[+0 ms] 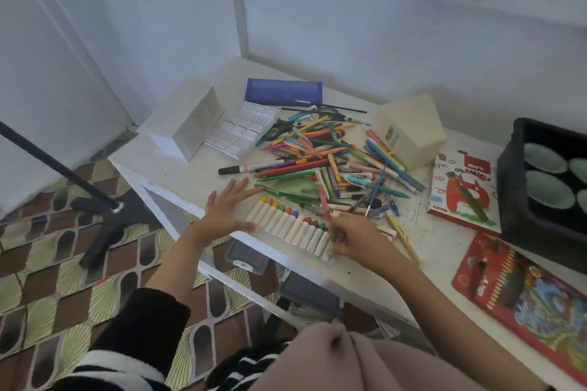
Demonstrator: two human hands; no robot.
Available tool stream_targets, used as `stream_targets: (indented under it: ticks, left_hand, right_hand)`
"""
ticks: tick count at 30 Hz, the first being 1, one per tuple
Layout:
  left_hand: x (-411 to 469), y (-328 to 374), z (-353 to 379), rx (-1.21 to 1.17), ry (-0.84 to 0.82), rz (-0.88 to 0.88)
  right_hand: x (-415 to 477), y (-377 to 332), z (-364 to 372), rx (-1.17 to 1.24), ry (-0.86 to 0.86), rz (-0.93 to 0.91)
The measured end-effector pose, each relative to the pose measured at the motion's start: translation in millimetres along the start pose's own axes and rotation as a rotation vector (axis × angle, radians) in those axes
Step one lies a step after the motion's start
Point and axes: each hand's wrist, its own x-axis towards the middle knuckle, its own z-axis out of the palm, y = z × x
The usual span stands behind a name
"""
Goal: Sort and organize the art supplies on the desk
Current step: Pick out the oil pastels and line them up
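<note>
left hand: palm down and fingers splayed wide, flat over the bare white desk, holding nothing; the fingertips reach the near-left end of the crayon row

right hand: fingers curled in at the other end of the row, a bit motion-blurred — a red marker stands up right at the fingertips, but I honestly can't tell if it's pinched or just lying in the heap behind

crayon row: chunky oil pastels in pale paper wraps, waxy coloured tips (yellow, orange, green, blue, red), lined up side by side between the two hands, running diagonally

pile: just beyond both sets of fingers, a messy heap of thin plastic markers, pens and wooden pencils, all crossing each other

plastic tray: white ribbed insert with little slots, beyond the left fingers, lying against a white divided organizer box

pencil case: blue, soft-looking fabric, flat rectangle, far side of the pile

cream box: smooth, blocky, barcode sticker on one face, beyond the right fingers

oil pastel box: glossy cardboard with a red cartoon print, out to the right of the right hand

coloured pencil pack: flat red packet, near-right of the right wrist

black bin: dark, rough-looking, round greenish dishes inside — far right
</note>
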Motion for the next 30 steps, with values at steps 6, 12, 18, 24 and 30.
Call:
stream_targets:
  ticks: [6, 12, 18, 24, 30]
  left_hand:
    - [0, -2, -3, 0.046, -0.030, 0.032]
    - [6, -7, -2, 0.145, -0.068, 0.041]
    - [6, -3, -2, 0.315, -0.111, 0.058]
    - [2, -1, -7, 0.305, -0.137, 0.075]
    - [3, 0, -13, 0.289, -0.187, 0.065]
  right_hand:
    - [-7, -13, 17, 0.135, 0.159, 0.265]
    - [-15, -27, 51, 0.419, 0.492, 0.524]
    - [-20, -42, 56, 0.488, 0.578, 0.567]
    - [-23, -51, 69, 0.516, 0.752, 0.569]
    - [-15, -53, 71, 0.597, 0.868, 0.687]
